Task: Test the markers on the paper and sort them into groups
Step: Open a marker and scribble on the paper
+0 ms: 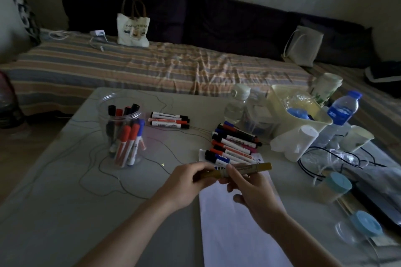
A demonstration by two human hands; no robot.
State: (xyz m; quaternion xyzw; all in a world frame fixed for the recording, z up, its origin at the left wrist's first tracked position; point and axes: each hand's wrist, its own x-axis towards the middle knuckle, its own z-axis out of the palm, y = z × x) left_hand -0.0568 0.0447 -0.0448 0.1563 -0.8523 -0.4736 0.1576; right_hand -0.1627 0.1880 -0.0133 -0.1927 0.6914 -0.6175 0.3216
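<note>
Head: gold marker (258, 167) between fingers (227, 172)

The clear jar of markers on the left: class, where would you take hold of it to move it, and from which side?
Grip the clear jar around its straight wall, coming from the side. It stands upright, and markers poking out of its open mouth block a grasp from above.
</note>
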